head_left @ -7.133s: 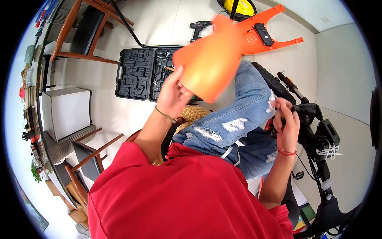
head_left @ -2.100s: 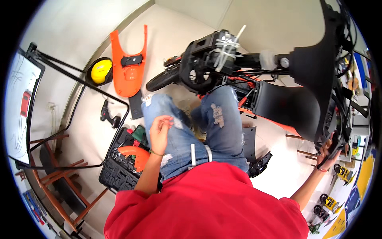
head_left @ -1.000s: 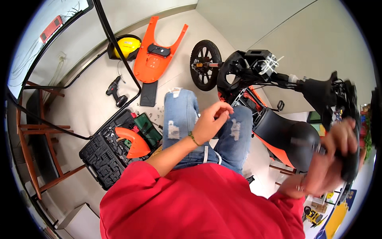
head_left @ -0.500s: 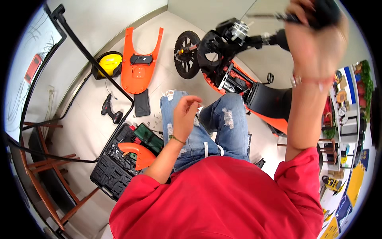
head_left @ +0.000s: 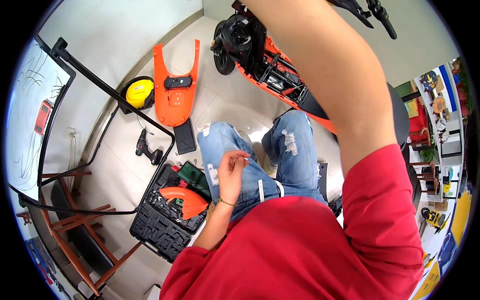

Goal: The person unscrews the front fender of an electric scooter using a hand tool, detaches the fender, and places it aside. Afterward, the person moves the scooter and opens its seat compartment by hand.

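Observation:
My left hand (head_left: 233, 170) hovers over my left thigh, its fingers curled together. Whether a small thing sits in the pinch I cannot make out. My right forearm (head_left: 335, 65) reaches up across the two-wheeler, and its hand lies beyond the upper edge. Beneath that arm, the orange and black two-wheeler (head_left: 270, 70) has its body open, with wires and a metal frame exposed. Its front wheel (head_left: 223, 52) shows at the far end, and part of the handlebar (head_left: 382, 19) at the top right.
On the floor at left lie an orange cover panel (head_left: 175, 107), a yellow helmet (head_left: 139, 94), a cordless drill (head_left: 146, 148) and a black flat piece (head_left: 184, 138). An open tool case (head_left: 162, 227) holds an orange curved part (head_left: 187, 201). A whiteboard frame (head_left: 115, 89) and wooden chair (head_left: 75, 225) stand left.
My right hand, which held a dark tool with a long bit at the upper right, has gone out of view past the top. The view has shifted; my left hand stays curled.

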A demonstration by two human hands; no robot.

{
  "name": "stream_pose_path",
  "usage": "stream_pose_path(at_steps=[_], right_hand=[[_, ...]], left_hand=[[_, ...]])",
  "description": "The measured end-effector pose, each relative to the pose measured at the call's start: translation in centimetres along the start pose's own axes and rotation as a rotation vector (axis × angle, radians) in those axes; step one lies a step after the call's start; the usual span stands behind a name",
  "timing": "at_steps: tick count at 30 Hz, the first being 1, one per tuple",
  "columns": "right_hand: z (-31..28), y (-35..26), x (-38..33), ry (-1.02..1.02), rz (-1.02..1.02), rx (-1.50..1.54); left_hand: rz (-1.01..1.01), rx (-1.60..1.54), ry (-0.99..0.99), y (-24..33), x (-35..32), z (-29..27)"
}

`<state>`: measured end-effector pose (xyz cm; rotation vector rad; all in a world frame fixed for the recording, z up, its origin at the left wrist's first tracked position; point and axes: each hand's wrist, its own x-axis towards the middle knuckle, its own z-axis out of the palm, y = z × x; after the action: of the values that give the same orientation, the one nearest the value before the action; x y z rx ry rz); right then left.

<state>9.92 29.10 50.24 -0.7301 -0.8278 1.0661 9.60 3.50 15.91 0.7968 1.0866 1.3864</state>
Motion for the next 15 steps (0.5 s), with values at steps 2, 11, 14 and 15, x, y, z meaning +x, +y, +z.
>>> stream_pose_path(at_steps=[2,11,14,15], right_hand=[[-0.4,0.7,0.8,-0.008,-0.04,0.075],[-1.0,1.1,2.7,-0.085,0.011,-0.131],[-0.4,1.0,4.0,-0.102,0.041,-0.036],[0.0,1.4,5.0,-0.098,0.049,0.054]], left_hand=[[-0.012,0.004,0.011,-0.4,-0.4,0.0],[-0.032,0.06,0.115,-0.3,-1.0,0.7],[-0.007,0.093,0.111,1.3,-1.2,1.5],[0.04,0.11,0.11,2.3,-1.1,2.1]])
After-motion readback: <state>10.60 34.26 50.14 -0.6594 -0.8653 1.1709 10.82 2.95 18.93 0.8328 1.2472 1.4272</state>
